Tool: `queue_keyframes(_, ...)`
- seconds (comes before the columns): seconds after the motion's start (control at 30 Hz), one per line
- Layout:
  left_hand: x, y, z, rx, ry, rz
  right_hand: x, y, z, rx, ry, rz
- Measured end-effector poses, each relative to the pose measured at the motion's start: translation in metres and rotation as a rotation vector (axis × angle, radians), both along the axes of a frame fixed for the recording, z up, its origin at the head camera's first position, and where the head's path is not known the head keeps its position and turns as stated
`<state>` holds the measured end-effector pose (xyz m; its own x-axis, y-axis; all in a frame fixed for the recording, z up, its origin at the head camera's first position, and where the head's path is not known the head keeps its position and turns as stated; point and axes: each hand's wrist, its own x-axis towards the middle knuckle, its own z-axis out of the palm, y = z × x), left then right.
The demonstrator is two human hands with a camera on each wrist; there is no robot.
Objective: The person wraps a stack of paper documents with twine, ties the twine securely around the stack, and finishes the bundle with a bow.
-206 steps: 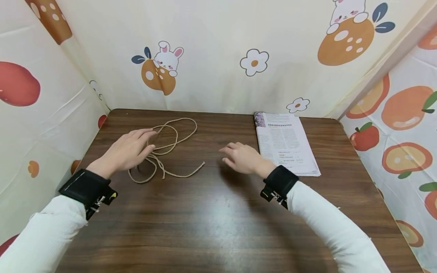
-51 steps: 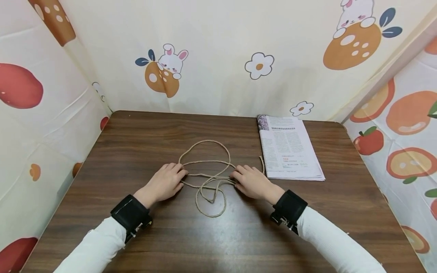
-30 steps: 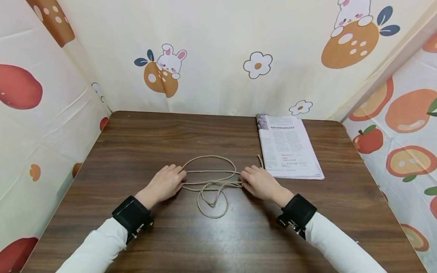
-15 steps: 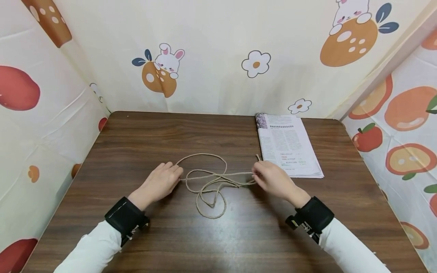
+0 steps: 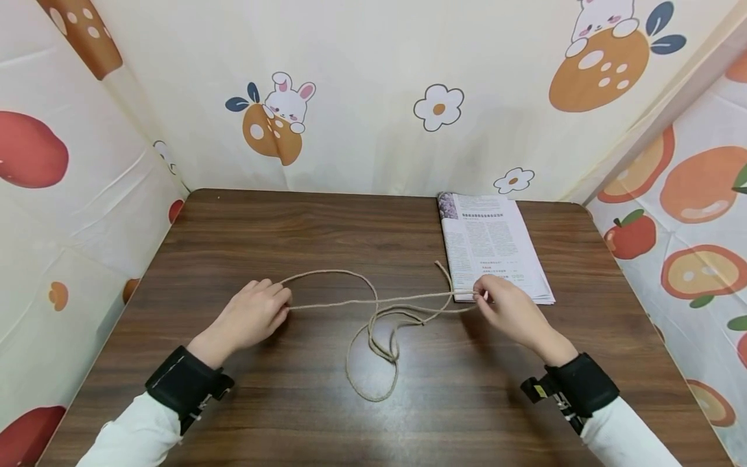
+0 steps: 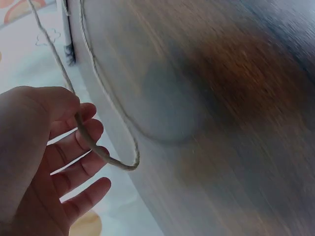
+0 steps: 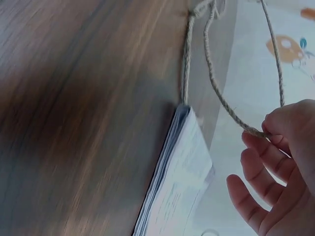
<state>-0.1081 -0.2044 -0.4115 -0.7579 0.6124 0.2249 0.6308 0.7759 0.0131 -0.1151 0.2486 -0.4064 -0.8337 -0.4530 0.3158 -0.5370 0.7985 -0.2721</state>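
A thin beige rope [image 5: 373, 302] lies in loose loops on the dark wooden table, with strands running out to both sides. At its left, my left hand [image 5: 248, 316] pinches a bight of it; in the left wrist view the rope [image 6: 88, 137] passes under the thumb and across the fingertips. On the other side my right hand [image 5: 516, 314] pinches a second bight between thumb and index finger, and the right wrist view shows that rope [image 7: 221, 98] bent at the fingertips. One free rope end points up beside the newspaper [image 5: 490, 243], close to my right hand.
The folded newspaper lies at the table's back right, its lower edge by my right hand. Behind the table [image 5: 327, 227] hangs a cream printed curtain [image 5: 362, 84], and more printed cloth [image 5: 700, 207] stands at both sides.
Early on, the open hands were apart, the rope at back left. The rope then came to the middle, held by both hands. Since, the hands have moved apart, stretching the strands sideways.
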Motion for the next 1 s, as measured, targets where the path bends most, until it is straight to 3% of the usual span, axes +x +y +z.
queue_keyframes(0.67,0.009,-0.037,-0.003,0.004,-0.036,0.085,0.016,0.068,0.005,-0.025,-0.057,-0.228)
queue_keyframes(0.9,0.006,-0.056,0.002,0.022,0.028,0.107,0.017,0.093,0.009,-0.040,-0.021,-0.307)
queue_keyframes(1.0,0.008,-0.064,0.004,0.018,0.012,0.136,0.019,0.105,0.009,-0.048,-0.019,-0.340)
